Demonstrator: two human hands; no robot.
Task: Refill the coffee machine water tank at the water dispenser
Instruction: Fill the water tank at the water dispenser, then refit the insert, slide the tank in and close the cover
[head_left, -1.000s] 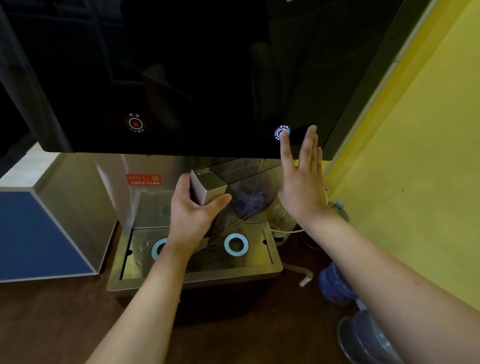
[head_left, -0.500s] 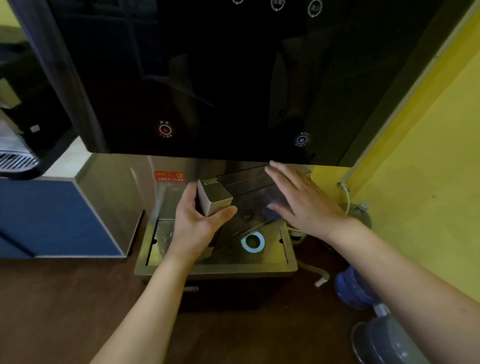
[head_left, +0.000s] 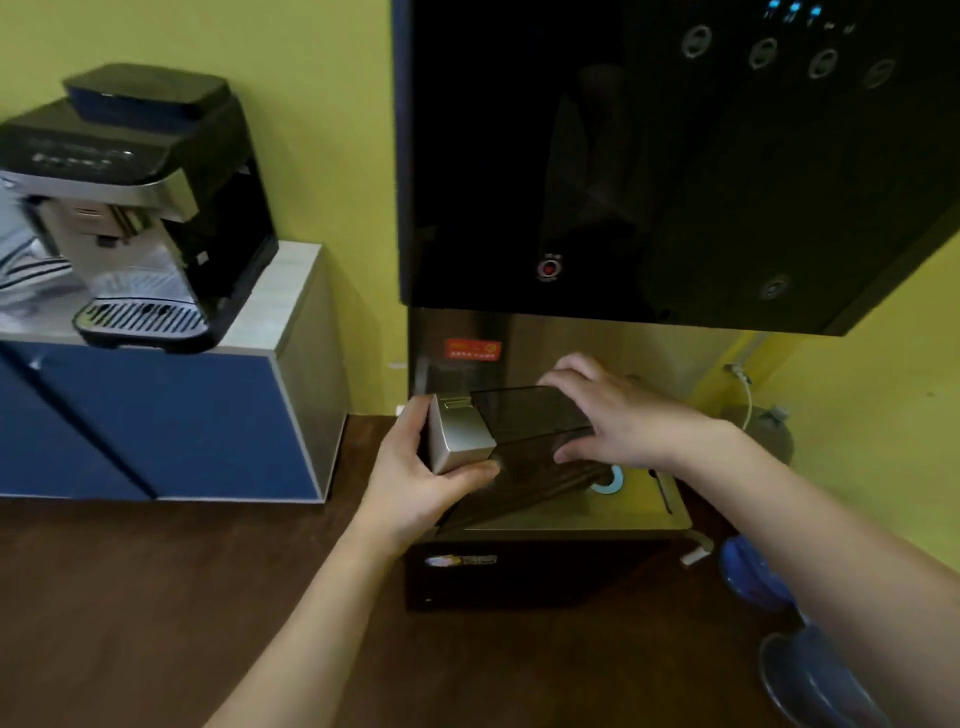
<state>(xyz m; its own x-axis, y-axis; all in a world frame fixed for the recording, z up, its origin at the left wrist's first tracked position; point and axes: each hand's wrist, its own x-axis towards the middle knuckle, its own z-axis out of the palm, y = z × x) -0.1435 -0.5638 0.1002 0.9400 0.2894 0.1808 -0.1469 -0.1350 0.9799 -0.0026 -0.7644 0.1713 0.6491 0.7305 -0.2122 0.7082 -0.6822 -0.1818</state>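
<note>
The coffee machine water tank (head_left: 524, 441) is a dark see-through box with a silver end block. It sits tilted over the steel drip tray (head_left: 639, 506) of the black water dispenser (head_left: 649, 156). My left hand (head_left: 421, 478) grips the silver end from the left. My right hand (head_left: 618, 421) lies across the tank's top and right side, fingers wrapped on it. A red-lit button (head_left: 548, 268) glows on the dispenser's front. The coffee machine (head_left: 135, 208) stands at the upper left on a cabinet.
A blue-fronted cabinet (head_left: 171, 426) carries the coffee machine, left of the dispenser. Blue water bottles (head_left: 810, 670) stand on the floor at the lower right. A yellow-green wall lies behind and to the right. The floor is dark brown wood.
My right hand left the dispenser's lit right button, came down and closed on the tank's top. My view swung left, so the coffee machine is in sight.
</note>
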